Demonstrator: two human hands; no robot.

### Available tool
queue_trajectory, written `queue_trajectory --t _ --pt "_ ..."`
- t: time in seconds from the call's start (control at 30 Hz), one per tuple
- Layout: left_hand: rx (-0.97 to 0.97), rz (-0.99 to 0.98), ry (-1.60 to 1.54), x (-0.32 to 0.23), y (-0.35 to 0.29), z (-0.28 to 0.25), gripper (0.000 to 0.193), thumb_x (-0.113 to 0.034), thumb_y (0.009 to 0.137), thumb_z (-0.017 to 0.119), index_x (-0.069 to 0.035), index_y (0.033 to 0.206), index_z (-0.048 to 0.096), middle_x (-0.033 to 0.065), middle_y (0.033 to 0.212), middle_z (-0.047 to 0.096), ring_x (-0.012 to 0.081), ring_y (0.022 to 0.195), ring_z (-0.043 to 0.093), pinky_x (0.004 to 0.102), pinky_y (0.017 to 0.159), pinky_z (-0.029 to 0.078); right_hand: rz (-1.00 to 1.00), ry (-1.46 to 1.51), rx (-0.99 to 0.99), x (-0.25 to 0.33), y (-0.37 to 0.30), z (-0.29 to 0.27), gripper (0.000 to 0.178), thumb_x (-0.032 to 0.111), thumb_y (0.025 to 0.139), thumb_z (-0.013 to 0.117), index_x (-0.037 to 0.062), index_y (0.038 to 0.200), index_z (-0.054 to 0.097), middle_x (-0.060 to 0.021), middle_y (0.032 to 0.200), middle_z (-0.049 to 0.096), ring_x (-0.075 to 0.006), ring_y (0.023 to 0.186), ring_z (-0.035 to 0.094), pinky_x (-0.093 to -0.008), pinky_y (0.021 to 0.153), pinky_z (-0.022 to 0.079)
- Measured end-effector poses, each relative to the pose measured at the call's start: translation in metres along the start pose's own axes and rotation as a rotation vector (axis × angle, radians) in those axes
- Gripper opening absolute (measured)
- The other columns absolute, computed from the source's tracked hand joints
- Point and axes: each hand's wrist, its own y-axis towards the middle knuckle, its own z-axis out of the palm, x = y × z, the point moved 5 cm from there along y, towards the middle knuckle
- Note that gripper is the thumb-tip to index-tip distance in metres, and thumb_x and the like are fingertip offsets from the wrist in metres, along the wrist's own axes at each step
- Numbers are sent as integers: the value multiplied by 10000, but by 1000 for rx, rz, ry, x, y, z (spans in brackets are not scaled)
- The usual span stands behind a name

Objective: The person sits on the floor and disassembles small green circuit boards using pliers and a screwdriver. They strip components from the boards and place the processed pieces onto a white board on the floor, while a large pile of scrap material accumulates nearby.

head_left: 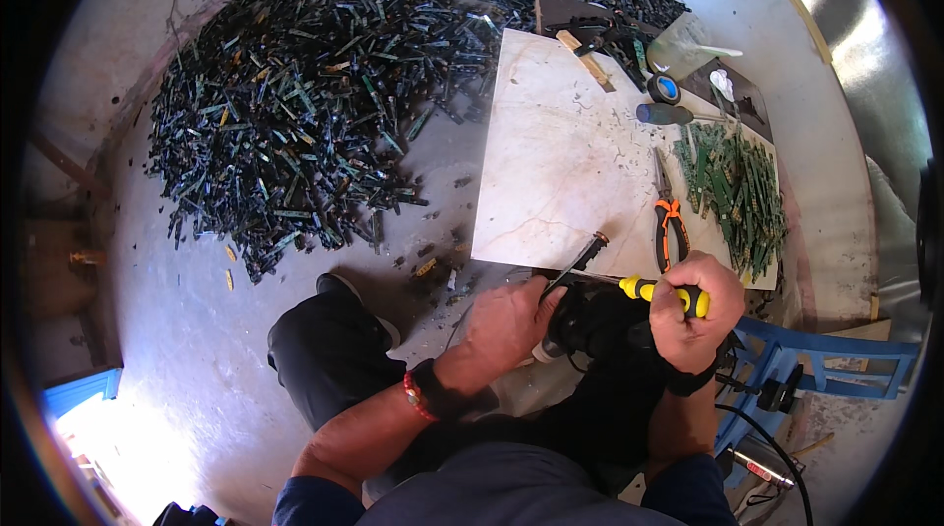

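right hand (700, 308) wrapped round a yellow-black screwdriver (641, 288), left hand (506, 321) pinching a dark strip (589, 255) (maybe circuit board, too small to tell)

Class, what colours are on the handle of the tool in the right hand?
The handle is yellow and black, seen best in the head view.

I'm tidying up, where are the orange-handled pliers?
In the head view, the orange-handled pliers lie right of centre on the white board, left of the green strips.
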Motion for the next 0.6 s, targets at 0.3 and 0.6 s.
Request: queue_trajectory --t 0.3,0.6 --pt "-59 24 44 -3 -2 0 306 -283 900 574 -31 734 524 187 622 564 399 583 565 478 505 441 -84 -81 77 18 0 4 166 -20 598 605 42 716 505 -74 574 522 -272 465 499 -326 453 409" --pt "-62 11 42 -1 0 1 305 -277 889 589 -35 718 513 188 596 545 406 575 555 467 509 439 -255 -109 91 33 -1 12 208 -17 545 613 48 720 520 -49 533 457 -227 416 432 -300 406 352"
